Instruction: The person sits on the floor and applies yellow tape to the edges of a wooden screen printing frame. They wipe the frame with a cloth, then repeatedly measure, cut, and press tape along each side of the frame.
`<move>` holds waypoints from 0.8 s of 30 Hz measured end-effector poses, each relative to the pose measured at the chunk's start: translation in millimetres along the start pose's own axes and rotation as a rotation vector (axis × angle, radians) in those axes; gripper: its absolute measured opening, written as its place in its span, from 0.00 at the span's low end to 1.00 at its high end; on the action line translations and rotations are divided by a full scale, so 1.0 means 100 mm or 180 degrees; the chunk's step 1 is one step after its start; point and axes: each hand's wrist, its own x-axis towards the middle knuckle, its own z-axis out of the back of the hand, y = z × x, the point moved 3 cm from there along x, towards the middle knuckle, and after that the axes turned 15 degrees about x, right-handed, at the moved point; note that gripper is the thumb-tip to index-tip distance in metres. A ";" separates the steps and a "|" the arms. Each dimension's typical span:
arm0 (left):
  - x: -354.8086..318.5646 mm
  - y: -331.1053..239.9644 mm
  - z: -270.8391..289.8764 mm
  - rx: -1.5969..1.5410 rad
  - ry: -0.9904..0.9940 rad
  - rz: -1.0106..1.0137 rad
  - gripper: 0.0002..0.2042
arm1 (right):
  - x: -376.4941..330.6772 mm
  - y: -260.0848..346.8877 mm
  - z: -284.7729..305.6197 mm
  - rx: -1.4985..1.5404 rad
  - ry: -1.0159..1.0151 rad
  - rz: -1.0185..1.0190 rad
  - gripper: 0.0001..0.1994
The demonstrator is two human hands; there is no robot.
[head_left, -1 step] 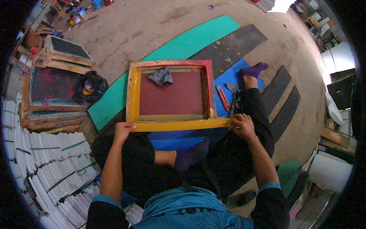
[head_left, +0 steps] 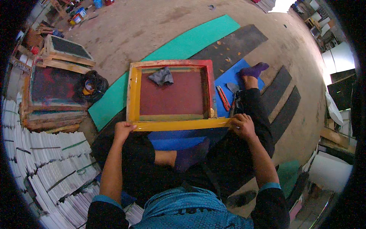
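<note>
A strip of yellow tape (head_left: 179, 125) is stretched between my two hands along the near side of a wooden screen-printing frame (head_left: 132, 91). My left hand (head_left: 124, 131) pinches the strip's left end by the frame's near left corner. Its right end is gripped by my right hand (head_left: 243, 126), just past the near right corner. Inside the frame lies dark red mesh (head_left: 175, 97), with a crumpled grey cloth (head_left: 161, 76) resting near its far edge. More yellow tape (head_left: 135, 89) covers the left inner side. Whether the stretched strip touches the wood all along is unclear.
Right of the frame, a red utility knife (head_left: 223, 98) lies on a blue mat (head_left: 228, 79) near my foot. Stacked screens (head_left: 57, 82) and a black bag with tape rolls (head_left: 91, 87) stand left. Bundled paper stacks (head_left: 57, 156) fill the near left. Green (head_left: 190, 36) and black mats (head_left: 244, 40) lie beyond.
</note>
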 end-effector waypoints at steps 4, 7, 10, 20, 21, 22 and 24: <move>0.02 -0.18 0.09 -0.0169 -0.0128 -0.0192 0.11 | 0.08 -0.07 0.00 -0.0272 -0.0191 0.0148 0.13; 0.00 -0.29 0.16 -0.0787 0.0143 0.0164 0.12 | -0.03 -0.26 -0.11 -0.0334 -0.0279 0.0152 0.12; -0.06 -0.27 0.18 -0.1212 0.0264 0.0345 0.13 | 0.04 -0.12 -0.06 -0.0342 -0.0298 0.0073 0.13; 0.12 -0.20 -0.04 -0.0333 -0.0010 -0.0390 0.08 | -0.24 -0.55 -0.37 -0.0573 -0.0076 0.0132 0.13; 0.12 -0.17 -0.06 -0.0287 -0.0029 -0.0351 0.08 | -0.24 -0.59 -0.38 -0.0601 -0.0085 0.0113 0.13; 0.11 -0.09 -0.05 -0.0228 -0.0073 -0.0283 0.08 | -0.17 -0.49 -0.31 -0.0636 -0.0064 0.0156 0.13; 0.09 -0.05 -0.01 -0.0157 -0.0081 -0.0126 0.07 | 0.06 -0.17 -0.21 -0.0657 -0.0041 0.0274 0.13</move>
